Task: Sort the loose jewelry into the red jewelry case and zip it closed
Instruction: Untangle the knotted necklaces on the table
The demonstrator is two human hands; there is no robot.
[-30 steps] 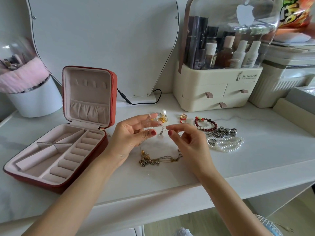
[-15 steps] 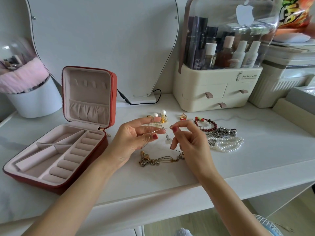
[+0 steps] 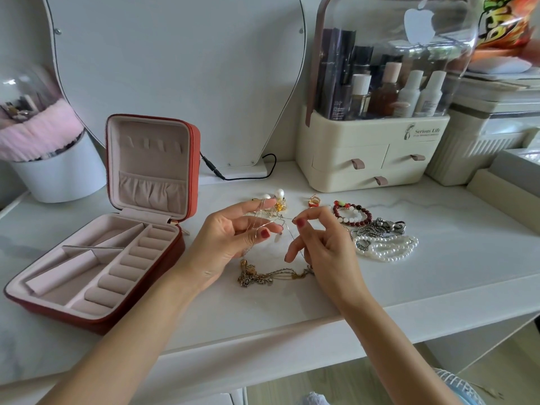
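Observation:
The red jewelry case point(image 3: 193, 159) lies open at the left, its pink compartments holding nothing. A thin silver chain point(image 3: 287, 222) is stretched above the table between both hands. My left hand point(image 3: 233, 238) has the chain looped over its fingers and pinches it with the thumb. My right hand point(image 3: 318, 241) pinches the chain's other end. Under the hands lies a tangled gold chain point(image 3: 263, 276). Pearl earrings point(image 3: 276, 197), a gold ring point(image 3: 314, 201), a dark red bead bracelet point(image 3: 355, 213), a silver chain bracelet point(image 3: 380, 228) and pearl strands point(image 3: 388, 248) lie behind and to the right.
A cream cosmetics organiser point(image 3: 371, 147) with drawers stands at the back right. A mirror point(image 3: 175, 68) with a black cable point(image 3: 242, 173) stands behind the case. A white tub point(image 3: 58, 171) with pink fluff is at the far left. The table's front edge point(image 3: 292, 331) runs below my wrists.
My hands have drawn slightly apart, pulling the thin chain taut between them. My right hand rose a little; the case and the other jewelry have not moved.

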